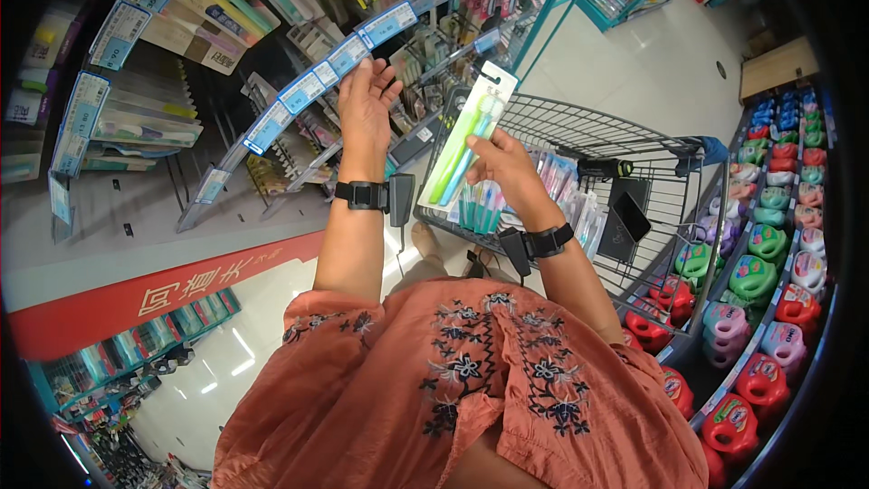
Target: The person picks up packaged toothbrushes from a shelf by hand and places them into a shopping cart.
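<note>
My right hand pinches a toothbrush pack, a pale card with a green and a blue toothbrush, held tilted over the shopping cart. Under it in the cart lie several more toothbrush packs. My left hand is raised at the shelf's price label strip, palm up, fingers apart and slightly curled. It holds nothing; whether its fingertips touch the strip I cannot tell. Behind the strip, packs of toothbrushes hang on hooks, partly hidden by it.
A black phone rests on the cart's right side. Rows of detergent bottles line the right. More hanging toothbrush packs fill the rack at upper left, above a red shelf panel. Pale tiled floor shows beyond the cart.
</note>
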Tool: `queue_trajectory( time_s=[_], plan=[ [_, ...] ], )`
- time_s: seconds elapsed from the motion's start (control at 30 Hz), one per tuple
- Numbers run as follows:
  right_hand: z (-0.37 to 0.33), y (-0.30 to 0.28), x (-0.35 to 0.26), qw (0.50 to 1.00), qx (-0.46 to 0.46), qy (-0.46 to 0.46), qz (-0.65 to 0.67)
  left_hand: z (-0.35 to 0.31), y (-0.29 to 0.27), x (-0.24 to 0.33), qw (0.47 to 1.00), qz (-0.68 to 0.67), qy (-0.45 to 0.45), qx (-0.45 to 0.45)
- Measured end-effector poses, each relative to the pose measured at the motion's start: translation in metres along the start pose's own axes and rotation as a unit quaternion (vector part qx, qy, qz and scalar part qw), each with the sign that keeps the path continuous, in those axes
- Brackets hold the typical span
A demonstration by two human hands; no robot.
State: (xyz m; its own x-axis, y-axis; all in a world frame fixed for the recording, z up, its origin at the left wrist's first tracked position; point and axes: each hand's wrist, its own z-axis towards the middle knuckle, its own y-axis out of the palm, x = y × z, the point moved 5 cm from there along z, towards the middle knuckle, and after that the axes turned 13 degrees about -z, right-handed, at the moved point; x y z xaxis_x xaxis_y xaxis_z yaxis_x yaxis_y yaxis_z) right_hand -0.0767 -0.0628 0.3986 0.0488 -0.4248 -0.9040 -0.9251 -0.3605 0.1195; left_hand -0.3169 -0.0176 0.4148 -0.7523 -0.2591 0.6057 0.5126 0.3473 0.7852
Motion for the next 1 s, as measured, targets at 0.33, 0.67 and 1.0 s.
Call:
queue_trajectory(
  time_s=[0.33,0.67,1.0],
  plan=[
    [0.003,0.023,-0.021,0.993,-0.027,-0.032,-0.113,0.009,0.004,0.001,0.999,-0.03,0.007,-0.013],
    [0.013,0.032,-0.037,0.986,-0.023,-0.049,-0.16,0.009,0.005,0.0,0.999,-0.053,-0.004,-0.013],
    [0.013,0.032,-0.031,0.989,-0.028,-0.049,-0.14,0.01,0.006,0.0,0.998,-0.056,-0.003,-0.029]
  ],
)
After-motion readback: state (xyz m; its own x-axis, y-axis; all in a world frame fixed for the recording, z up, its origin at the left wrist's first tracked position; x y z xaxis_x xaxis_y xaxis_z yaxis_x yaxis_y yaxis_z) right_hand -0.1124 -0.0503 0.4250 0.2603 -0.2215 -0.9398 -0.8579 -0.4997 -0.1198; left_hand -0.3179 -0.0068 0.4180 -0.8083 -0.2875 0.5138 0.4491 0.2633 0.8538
